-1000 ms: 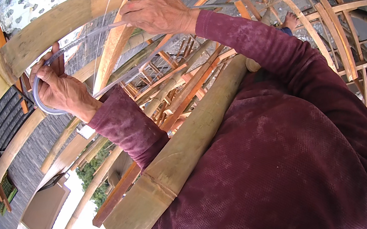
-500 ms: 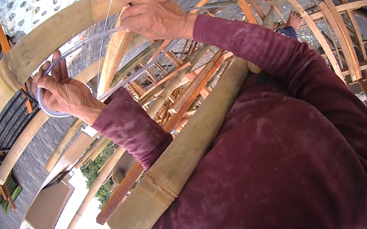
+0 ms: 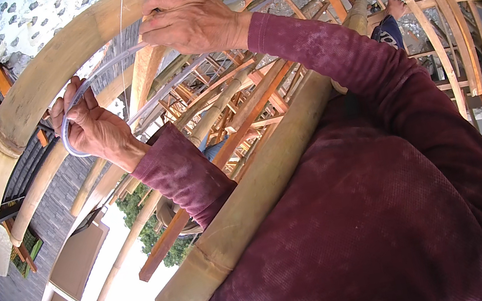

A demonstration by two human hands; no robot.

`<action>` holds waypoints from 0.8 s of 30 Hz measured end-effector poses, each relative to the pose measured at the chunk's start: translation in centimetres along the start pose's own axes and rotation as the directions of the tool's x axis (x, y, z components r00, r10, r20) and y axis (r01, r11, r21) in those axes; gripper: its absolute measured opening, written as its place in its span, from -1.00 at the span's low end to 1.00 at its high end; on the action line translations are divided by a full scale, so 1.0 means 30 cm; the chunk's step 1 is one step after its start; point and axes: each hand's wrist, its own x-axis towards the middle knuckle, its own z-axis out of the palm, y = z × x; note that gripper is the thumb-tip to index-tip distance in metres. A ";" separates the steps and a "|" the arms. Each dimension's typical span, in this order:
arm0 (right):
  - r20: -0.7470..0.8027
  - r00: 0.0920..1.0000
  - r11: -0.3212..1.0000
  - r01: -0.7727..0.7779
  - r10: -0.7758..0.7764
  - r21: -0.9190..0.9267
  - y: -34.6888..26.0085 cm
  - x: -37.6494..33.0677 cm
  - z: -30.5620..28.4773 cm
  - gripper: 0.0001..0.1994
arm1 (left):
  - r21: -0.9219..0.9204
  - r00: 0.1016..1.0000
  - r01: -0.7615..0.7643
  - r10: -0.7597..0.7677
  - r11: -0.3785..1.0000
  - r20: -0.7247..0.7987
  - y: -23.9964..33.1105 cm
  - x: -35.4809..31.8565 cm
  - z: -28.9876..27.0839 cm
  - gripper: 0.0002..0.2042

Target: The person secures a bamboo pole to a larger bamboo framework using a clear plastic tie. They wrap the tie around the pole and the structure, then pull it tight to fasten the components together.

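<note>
My left hand [image 3: 91, 126] is closed around a loop of clear plastic tube [image 3: 91, 86], held just under a thick curved bamboo pole [image 3: 35, 99]. The tube runs up and right toward my right hand [image 3: 188, 20]. That hand grips the tube's other end against a lighter bamboo pole [image 3: 145, 71] where several poles cross at the top. A thin wire [image 3: 122, 39] hangs straight down beside that crossing. A broad bamboo pole [image 3: 249, 200] runs diagonally under both maroon sleeves, close against my chest.
A dense lattice of bamboo and orange timber struts [image 3: 257, 96] fills the space beyond my hands. Another person's limb and blue clothing [image 3: 389, 23] show at the upper right. Far below lie grey paving [image 3: 39, 203], green shrubs [image 3: 146, 230] and a pale roof [image 3: 74, 261].
Both hands keep their grip and have hardly moved. My left hand has dropped slightly with the tube loop, and the view has shifted a little.
</note>
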 end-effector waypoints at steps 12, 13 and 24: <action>0.121 0.993 0.956 0.037 -0.001 -0.290 -0.016 -0.015 0.014 -0.88 | 0.079 0.998 0.016 -0.010 0.997 -0.067 -0.006 -0.027 0.019 -0.61; 0.136 0.991 0.957 0.045 -0.006 -0.288 -0.013 -0.016 0.011 -0.88 | 0.063 0.996 0.027 -0.021 0.998 -0.087 -0.008 -0.027 0.019 -0.62; 0.149 0.986 0.928 0.123 -0.075 -0.351 -0.002 -0.012 -0.009 -0.90 | 0.004 0.998 0.002 -0.001 1.000 -0.064 0.005 -0.007 0.011 -0.61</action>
